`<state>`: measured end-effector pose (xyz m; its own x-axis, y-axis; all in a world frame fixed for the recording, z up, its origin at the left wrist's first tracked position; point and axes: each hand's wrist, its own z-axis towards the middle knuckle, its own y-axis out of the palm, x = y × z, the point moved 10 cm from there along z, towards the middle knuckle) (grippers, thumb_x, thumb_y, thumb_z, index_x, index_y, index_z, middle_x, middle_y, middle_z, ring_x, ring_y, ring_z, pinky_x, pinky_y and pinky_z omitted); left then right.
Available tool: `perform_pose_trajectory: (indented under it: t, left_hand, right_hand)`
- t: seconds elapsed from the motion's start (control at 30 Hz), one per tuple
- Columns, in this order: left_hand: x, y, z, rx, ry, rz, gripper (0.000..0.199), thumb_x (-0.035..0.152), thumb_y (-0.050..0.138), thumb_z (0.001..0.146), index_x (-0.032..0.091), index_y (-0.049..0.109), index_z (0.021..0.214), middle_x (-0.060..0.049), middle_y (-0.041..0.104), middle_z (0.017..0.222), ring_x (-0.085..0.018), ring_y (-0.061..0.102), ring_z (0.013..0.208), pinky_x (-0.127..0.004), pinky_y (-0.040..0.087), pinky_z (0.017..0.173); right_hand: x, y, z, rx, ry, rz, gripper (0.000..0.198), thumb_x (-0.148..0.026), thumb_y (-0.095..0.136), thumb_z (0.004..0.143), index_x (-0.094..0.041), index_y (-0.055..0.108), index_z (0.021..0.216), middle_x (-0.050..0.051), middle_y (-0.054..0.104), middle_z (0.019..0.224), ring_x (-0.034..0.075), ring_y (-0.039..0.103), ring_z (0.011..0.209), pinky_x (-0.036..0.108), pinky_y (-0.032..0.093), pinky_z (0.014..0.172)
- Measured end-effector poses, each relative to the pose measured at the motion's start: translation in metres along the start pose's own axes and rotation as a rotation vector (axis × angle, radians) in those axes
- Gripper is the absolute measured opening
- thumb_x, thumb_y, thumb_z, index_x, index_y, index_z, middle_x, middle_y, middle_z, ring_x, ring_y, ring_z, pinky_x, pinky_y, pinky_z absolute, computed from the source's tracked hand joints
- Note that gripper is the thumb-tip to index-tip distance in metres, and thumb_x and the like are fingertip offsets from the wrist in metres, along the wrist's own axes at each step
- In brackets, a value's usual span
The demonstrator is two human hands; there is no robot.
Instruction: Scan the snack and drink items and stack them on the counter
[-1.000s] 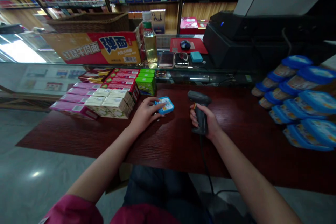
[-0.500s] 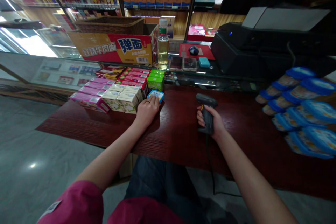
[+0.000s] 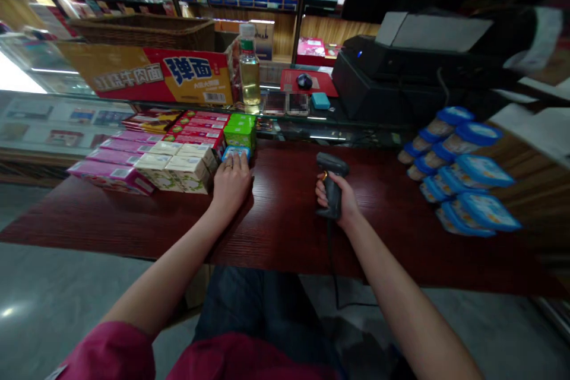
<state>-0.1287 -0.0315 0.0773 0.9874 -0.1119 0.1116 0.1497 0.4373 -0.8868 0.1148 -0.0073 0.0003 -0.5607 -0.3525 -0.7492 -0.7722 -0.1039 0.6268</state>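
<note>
My left hand rests on a small blue-lidded tub, its fingers over the lid and hiding most of it. The tub sits by the front of the green boxes, beside the cream cartons. Wrapped around the handle of a black barcode scanner is my right hand. The scanner is held upright over the brown counter, its cable hanging down past the edge.
Purple boxes and red boxes stand in rows at the left. Several blue-lidded tubs and jars are stacked at the right. Behind are an oil-coloured bottle, a noodle carton and a computer mouse.
The view has turned to the right, so everything appears further left. My left hand has moved the tub slightly left, closer to the cartons. The right hand still holds the scanner.
</note>
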Motion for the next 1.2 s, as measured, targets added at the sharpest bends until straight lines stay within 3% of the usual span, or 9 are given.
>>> perform_pose_trajectory:
  t: [0.17, 0.3, 0.43, 0.57, 0.67, 0.77, 0.9, 1.07, 1.2]
  left_hand:
    - [0.078, 0.010, -0.014, 0.081, 0.326, -0.157, 0.059, 0.025, 0.043, 0.102, 0.011, 0.041, 0.159, -0.020, 0.046, 0.159, -0.038, 0.049, 0.145, -0.058, 0.037, 0.120]
    - [0.191, 0.040, -0.018, 0.029, 0.650, -0.294, 0.058, 0.018, 0.042, 0.099, 0.017, 0.045, 0.157, -0.014, 0.053, 0.156, -0.030, 0.057, 0.139, -0.045, 0.045, 0.116]
    - [0.321, 0.049, -0.023, 0.021, 0.909, -0.358, 0.059, 0.014, 0.037, 0.100, 0.011, 0.039, 0.159, -0.014, 0.044, 0.162, -0.026, 0.048, 0.147, -0.040, 0.041, 0.119]
    - [0.418, 0.048, -0.018, 0.050, 0.941, -0.515, 0.063, 0.028, 0.047, 0.103, 0.010, 0.032, 0.162, -0.015, 0.035, 0.167, -0.026, 0.036, 0.155, -0.042, 0.029, 0.126]
    - [0.457, 0.049, -0.006, 0.051, 0.862, -0.662, 0.061, 0.033, 0.054, 0.101, 0.020, 0.040, 0.159, -0.013, 0.036, 0.167, -0.028, 0.031, 0.157, -0.049, 0.023, 0.127]
    - [0.468, 0.053, 0.004, 0.021, 0.800, -0.822, 0.042, 0.031, 0.059, 0.099, 0.029, 0.061, 0.142, -0.010, 0.043, 0.164, -0.031, 0.034, 0.156, -0.056, 0.023, 0.123]
    - [0.445, 0.055, 0.011, -0.022, 0.685, -1.031, 0.029, 0.029, 0.061, 0.099, 0.032, 0.072, 0.126, -0.008, 0.056, 0.155, -0.030, 0.041, 0.152, -0.057, 0.027, 0.121]
    - [0.362, 0.062, 0.017, -0.084, 0.448, -1.471, 0.028, 0.038, 0.065, 0.097, 0.026, 0.075, 0.120, -0.010, 0.060, 0.149, -0.028, 0.054, 0.140, -0.051, 0.039, 0.120]
    - [0.262, 0.096, 0.028, -0.258, 0.048, -1.749, 0.035, 0.046, 0.070, 0.092, 0.028, 0.071, 0.122, -0.010, 0.055, 0.154, -0.030, 0.056, 0.138, -0.052, 0.050, 0.111]
  right_hand:
    - [-0.024, -0.036, -0.037, 0.081, -0.157, -0.026, 0.032, -0.044, 0.077, 0.075, -0.018, 0.065, 0.089, -0.005, 0.055, 0.061, 0.009, 0.047, 0.044, 0.018, 0.040, 0.033]
    - [-0.048, -0.081, -0.088, 0.234, -0.325, -0.073, 0.034, -0.047, 0.078, 0.076, -0.019, 0.065, 0.090, -0.005, 0.057, 0.062, 0.010, 0.049, 0.041, 0.022, 0.044, 0.032]
    - [-0.074, -0.126, -0.157, 0.452, -0.578, -0.011, 0.032, -0.045, 0.077, 0.077, -0.020, 0.062, 0.090, -0.006, 0.057, 0.062, 0.010, 0.050, 0.041, 0.022, 0.043, 0.033]
    - [-0.088, -0.162, -0.217, 0.676, -0.840, 0.117, 0.031, -0.045, 0.073, 0.079, -0.021, 0.058, 0.093, -0.007, 0.053, 0.062, 0.009, 0.046, 0.043, 0.020, 0.039, 0.034]
    - [-0.090, -0.174, -0.232, 0.765, -0.918, 0.196, 0.033, -0.050, 0.067, 0.082, -0.023, 0.056, 0.097, -0.008, 0.049, 0.061, 0.009, 0.042, 0.045, 0.020, 0.038, 0.037]
    - [-0.090, -0.177, -0.228, 0.801, -0.903, 0.226, 0.035, -0.055, 0.064, 0.084, -0.024, 0.055, 0.098, -0.007, 0.046, 0.062, 0.009, 0.040, 0.046, 0.021, 0.037, 0.039]
    - [-0.090, -0.175, -0.226, 0.808, -0.873, 0.209, 0.036, -0.057, 0.063, 0.083, -0.024, 0.054, 0.097, -0.007, 0.045, 0.064, 0.009, 0.040, 0.047, 0.022, 0.037, 0.040]
    - [-0.088, -0.167, -0.223, 0.701, -0.780, 0.155, 0.036, -0.055, 0.068, 0.081, -0.023, 0.058, 0.095, -0.007, 0.048, 0.064, 0.009, 0.041, 0.046, 0.020, 0.036, 0.038]
    - [-0.073, -0.138, -0.180, 0.463, -0.540, 0.140, 0.040, -0.058, 0.064, 0.086, -0.020, 0.064, 0.098, -0.006, 0.050, 0.061, 0.009, 0.042, 0.043, 0.019, 0.036, 0.036]
